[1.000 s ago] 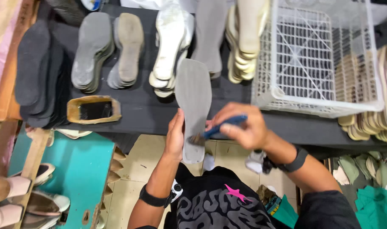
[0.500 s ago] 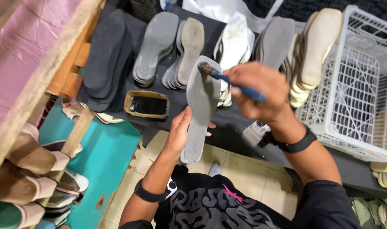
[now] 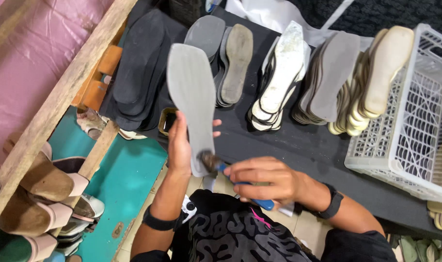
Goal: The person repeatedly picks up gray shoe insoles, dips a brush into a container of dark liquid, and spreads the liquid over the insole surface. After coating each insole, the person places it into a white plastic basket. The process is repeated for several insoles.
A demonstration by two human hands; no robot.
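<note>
The long dark worktable (image 3: 298, 145) fills the upper half of the view, loaded with fanned stacks of flat shoe soles: black ones (image 3: 138, 68) at the left, grey and tan ones (image 3: 230, 58) beside them, white black-edged ones (image 3: 279, 77) in the middle, and grey and cream ones (image 3: 347, 82) leaning by the white plastic lattice basket (image 3: 410, 116) at the right end. Left of the table stand a rough wooden rail (image 3: 61, 102) and a teal shelf (image 3: 119, 189) holding pink and brown sandals (image 3: 51, 194). Since half a second ago the view has swung leftward and the grey pointed insole (image 3: 192, 97) has been lifted and tipped so its toe now stands high over the sole stacks, while the brush has dropped from the toe end to the heel end, which suggests the coating stroke has run the insole's whole length. The left hand (image 3: 180, 145) is clasped around the insole's lower edge; the right hand (image 3: 264, 182) is closed on a blue-handled brush (image 3: 235, 177), its dark bristles touching the heel. A small open tin (image 3: 165, 121) sits on the table edge just behind the left hand, leaving little room there; open space lies between the two hands and above the person's dark printed shirt (image 3: 230, 233).
</note>
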